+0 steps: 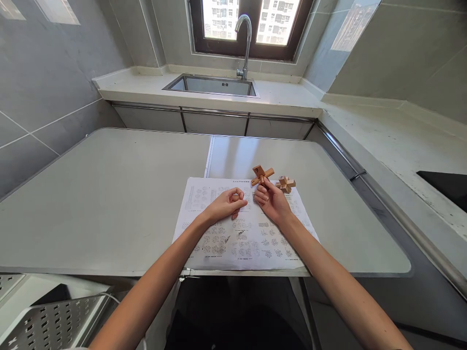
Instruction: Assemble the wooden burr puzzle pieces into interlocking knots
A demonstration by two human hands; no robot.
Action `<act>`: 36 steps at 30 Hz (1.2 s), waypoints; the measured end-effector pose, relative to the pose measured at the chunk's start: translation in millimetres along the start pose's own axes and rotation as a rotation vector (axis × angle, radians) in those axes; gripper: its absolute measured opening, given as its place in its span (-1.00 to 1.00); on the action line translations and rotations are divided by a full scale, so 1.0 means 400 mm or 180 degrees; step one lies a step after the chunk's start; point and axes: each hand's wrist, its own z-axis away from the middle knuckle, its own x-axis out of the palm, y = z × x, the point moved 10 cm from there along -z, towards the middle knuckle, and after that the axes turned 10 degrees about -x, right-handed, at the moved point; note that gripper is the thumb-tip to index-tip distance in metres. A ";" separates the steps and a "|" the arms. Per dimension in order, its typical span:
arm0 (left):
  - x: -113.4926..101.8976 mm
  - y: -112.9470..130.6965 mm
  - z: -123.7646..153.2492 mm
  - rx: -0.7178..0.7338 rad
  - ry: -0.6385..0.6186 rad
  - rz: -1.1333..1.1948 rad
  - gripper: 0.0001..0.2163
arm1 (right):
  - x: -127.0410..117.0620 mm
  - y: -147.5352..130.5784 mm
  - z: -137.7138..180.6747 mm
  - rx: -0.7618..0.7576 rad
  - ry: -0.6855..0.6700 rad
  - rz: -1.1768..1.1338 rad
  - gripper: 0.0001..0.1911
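My right hand point(271, 198) is closed, its thumb and fingers pinching a wooden interlocking puzzle point(260, 172) with flat crossing pieces, held up over the top edge of the printed sheet. Just to the right lies a second wooden burr puzzle point(285, 184) made of blocky bars, partly on the paper. Over the middle of the sheet, my left hand point(229, 203) has its fingers curled in toward the thumb; whatever may be inside them is too small to make out. Rows of small line diagrams cover the instruction sheet point(241, 262) beneath both hands.
A pale folding table point(109, 209) with a centre seam carries the sheet. Behind it are a counter point(284, 97), a sink point(209, 92) and a tall tap point(248, 43) under a window. Perforated white racks point(54, 321) stand low at left; a metal rail point(401, 228) runs along the right.
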 end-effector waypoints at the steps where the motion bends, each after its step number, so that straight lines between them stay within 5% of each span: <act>1: 0.000 0.001 0.001 0.0001 0.0007 -0.0001 -0.75 | -0.003 -0.001 -0.001 0.0000 0.0040 -0.0022 -0.74; 10: 0.002 0.009 0.007 -0.0008 0.0029 -0.0056 -0.75 | -0.016 -0.011 -0.002 0.0026 0.0237 -0.0549 -0.80; 36: -0.002 0.006 0.009 -0.0003 0.0027 -0.0030 -0.74 | -0.023 -0.008 -0.001 0.0071 0.0129 -0.0291 -0.71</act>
